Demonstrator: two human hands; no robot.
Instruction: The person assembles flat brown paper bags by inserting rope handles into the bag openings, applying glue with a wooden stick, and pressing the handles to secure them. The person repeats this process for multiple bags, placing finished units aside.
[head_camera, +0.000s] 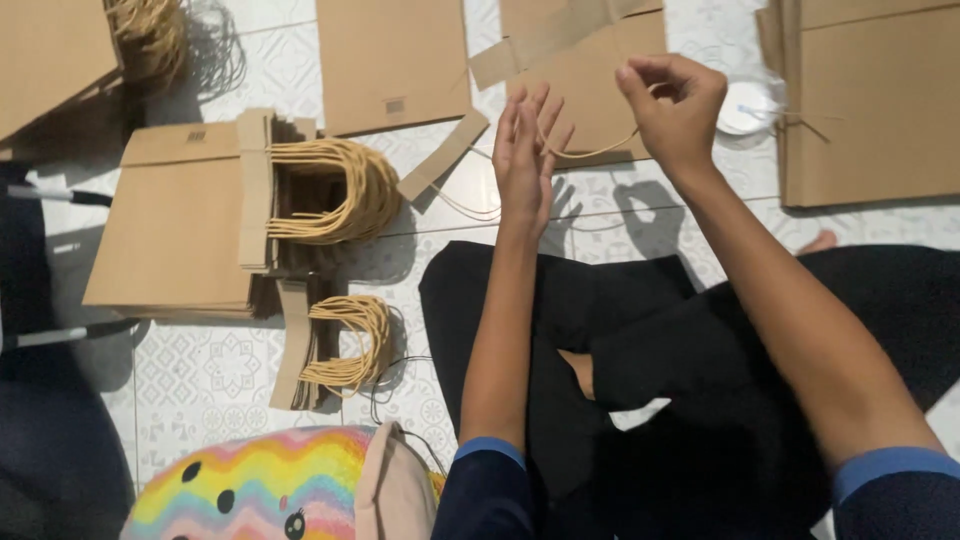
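A stack of paper bags lies left on the tiled floor. Right hand pinches twine cord; left hand, fingers straight and together, touches it. Keeping it taut likely helps.

Right stack edge-cropped (blurred roll)

Stack of paper bags left of the hands, handle strips before it, flat bag behind the hands
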